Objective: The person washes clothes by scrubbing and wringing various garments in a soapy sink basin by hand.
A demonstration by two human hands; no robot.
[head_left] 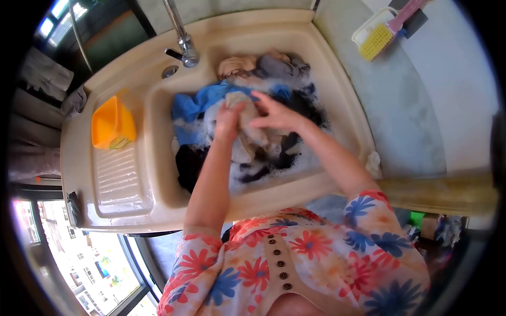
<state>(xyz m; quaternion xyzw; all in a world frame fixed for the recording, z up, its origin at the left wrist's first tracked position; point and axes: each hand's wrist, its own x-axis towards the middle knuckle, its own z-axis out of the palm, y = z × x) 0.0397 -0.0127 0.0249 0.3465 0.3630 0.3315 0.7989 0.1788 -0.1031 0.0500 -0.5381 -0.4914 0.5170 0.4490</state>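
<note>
A light beige cloth garment (242, 113) is bunched up over the sudsy water in the sink (163, 174). My left hand (229, 120) is closed around its left side. Just to the right, my right hand (279, 115) has its fingers spread, with the fingertips at the cloth's edge. Under and around both hands lie wet clothes: a blue garment (197, 102) to the left and behind, black clothing (190, 160) at the front left, and more dark cloth (308, 108) on the right. White foam floats between them.
Peach cloth (237, 66) and grey cloth (274, 67) sit at the basin's back, near the chrome faucet (187, 50). An orange container (113, 124) stands on the ribbed drainboard (118, 179). A yellow-bristled brush (379, 39) rests on the right-hand ledge.
</note>
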